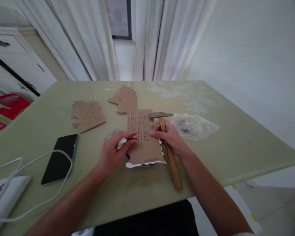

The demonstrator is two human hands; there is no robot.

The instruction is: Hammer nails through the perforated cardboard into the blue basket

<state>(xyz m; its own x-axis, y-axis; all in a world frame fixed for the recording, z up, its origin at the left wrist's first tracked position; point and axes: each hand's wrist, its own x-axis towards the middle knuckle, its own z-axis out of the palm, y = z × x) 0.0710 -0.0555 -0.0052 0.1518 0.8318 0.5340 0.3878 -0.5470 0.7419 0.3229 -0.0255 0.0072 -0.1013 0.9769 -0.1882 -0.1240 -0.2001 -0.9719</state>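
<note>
In front of me lies a brown cardboard piece [145,150] with rows of small punched holes and a torn white lower edge. My left hand [115,147] is closed in a pinch over its left side, holding thin silvery metal, partly hidden by the fingers; its exact kind is unclear. My right hand [170,136] is closed around the upper wooden handle of a hammer [172,164], just below its metal head. The right thumb tip reaches the cardboard's right edge. Something dark blue shows under the cardboard, mostly hidden.
Another holed cardboard piece [88,116] lies at the left, with cardboard scraps [127,101] farther back. A clear plastic bag [195,126] with small dark items lies right of the hammer. A phone [60,159], white cable [70,164] and white power strip [12,193] occupy the left.
</note>
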